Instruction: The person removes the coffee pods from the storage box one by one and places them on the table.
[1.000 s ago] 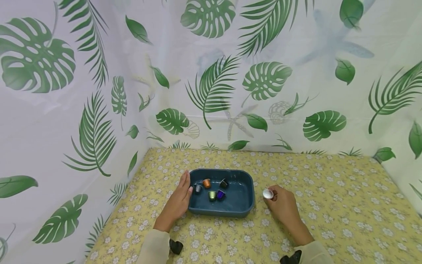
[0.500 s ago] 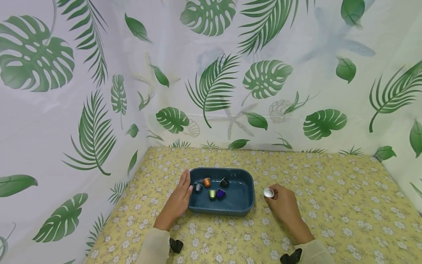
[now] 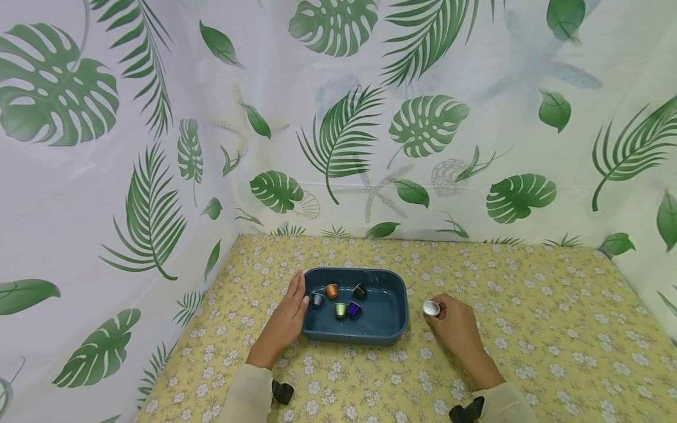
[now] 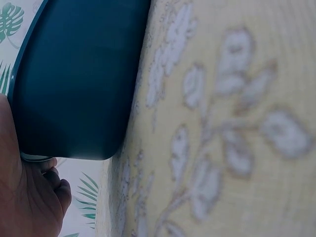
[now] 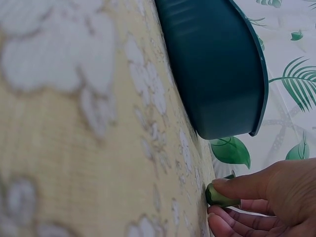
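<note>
A dark teal rectangular dish [image 3: 394, 311] stands on the table with several coffee capsules in its left and middle part: grey [image 3: 317, 301], orange [image 3: 331, 291], black [image 3: 359, 291], light green [image 3: 341, 310] and purple [image 3: 354, 309]. Against the dish's left end rests my left hand [image 3: 285, 320], its fingers extended along the wall and the thumb at the rim. To the right of the dish, my right hand [image 3: 455, 326] pinches another coffee capsule [image 3: 431, 308], silver lid showing. The right wrist view shows this capsule's green body [image 5: 219, 196] between thumb and fingers, low by the tablecloth.
A yellow floral tablecloth [image 3: 550, 329] covers the table. White leaf-printed sheets [image 3: 338, 117] hang behind it and on the left side. A black strap mount [image 3: 282, 393] sits at the left wrist, and another black mount [image 3: 466, 411] at the right.
</note>
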Tool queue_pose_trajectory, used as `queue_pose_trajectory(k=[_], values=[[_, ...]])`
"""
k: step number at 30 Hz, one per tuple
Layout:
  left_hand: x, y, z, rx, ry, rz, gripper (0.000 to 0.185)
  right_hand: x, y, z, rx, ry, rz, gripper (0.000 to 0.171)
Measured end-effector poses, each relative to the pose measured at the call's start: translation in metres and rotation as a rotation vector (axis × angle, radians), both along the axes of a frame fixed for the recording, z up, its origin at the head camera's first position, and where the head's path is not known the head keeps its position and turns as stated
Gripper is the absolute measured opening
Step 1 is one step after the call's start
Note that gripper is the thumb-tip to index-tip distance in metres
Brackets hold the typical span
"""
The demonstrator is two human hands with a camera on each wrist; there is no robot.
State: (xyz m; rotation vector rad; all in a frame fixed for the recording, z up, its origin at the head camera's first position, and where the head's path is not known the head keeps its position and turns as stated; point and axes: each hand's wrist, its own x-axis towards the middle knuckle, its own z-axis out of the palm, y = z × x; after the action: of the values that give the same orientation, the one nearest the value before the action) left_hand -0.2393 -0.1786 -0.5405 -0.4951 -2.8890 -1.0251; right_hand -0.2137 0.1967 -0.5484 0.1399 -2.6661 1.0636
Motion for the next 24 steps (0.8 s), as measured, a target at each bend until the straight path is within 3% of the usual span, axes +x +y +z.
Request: queue_pose_trajectory(k=[24], values=[[-0.0011, 0.0013, -0.0026, -0.003, 0.003, 0.014, 0.060, 0.0016, 0.0091, 0.0035, -0.010, -0.074, 0.003, 0.046]])
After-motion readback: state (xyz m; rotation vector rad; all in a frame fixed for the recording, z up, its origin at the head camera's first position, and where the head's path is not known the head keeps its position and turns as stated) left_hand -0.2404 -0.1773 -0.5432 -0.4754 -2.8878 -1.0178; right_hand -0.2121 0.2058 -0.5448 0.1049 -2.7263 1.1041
